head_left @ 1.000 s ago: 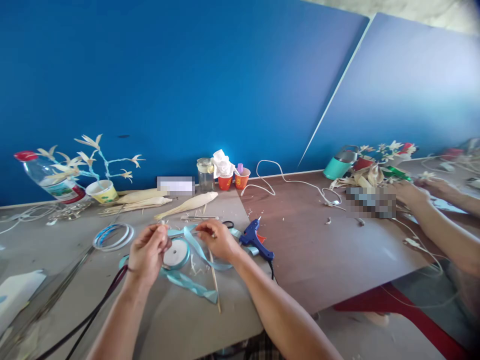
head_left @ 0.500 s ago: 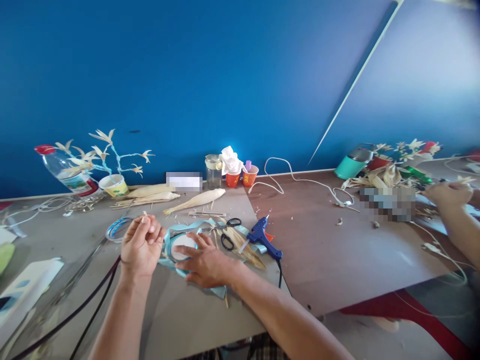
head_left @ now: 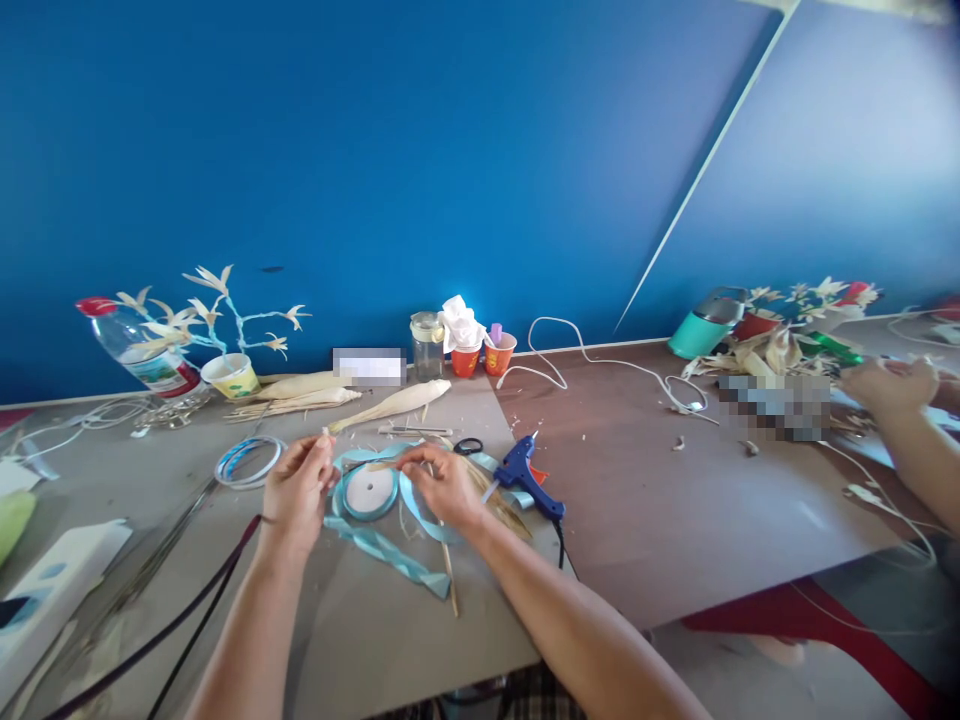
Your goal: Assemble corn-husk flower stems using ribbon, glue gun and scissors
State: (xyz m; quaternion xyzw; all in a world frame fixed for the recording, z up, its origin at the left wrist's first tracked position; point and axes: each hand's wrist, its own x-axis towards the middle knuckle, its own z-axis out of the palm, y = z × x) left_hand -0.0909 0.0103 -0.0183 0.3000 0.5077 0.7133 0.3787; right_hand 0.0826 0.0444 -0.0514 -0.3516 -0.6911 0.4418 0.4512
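Observation:
My left hand [head_left: 298,490] is closed in a pinch, with a small pale tip [head_left: 327,432] showing above the thumb and forefinger. To its right, my right hand [head_left: 444,487] has its fingers drawn together over the scissors [head_left: 469,446], hiding much of them; what they grip, if anything, I cannot make out. Between the hands lies a spool [head_left: 370,491] of light blue ribbon, with loose ribbon [head_left: 390,556] trailing in front. Dried corn husk [head_left: 499,505] lies under and beside the right hand. Past it rests a blue glue gun [head_left: 525,474].
A ring of blue-white tape [head_left: 249,462] lies left of my left hand. Behind are husks [head_left: 397,400], a glass jar [head_left: 427,345], red paper cups [head_left: 500,353] and a yellow cup [head_left: 230,375] of husk flowers. Another person's hand [head_left: 889,388] is at far right.
My right hand has lifted off the ribbon spool and moved right to the scissors, its spread fingers now drawn together. My left hand has shifted slightly right, still pinching.

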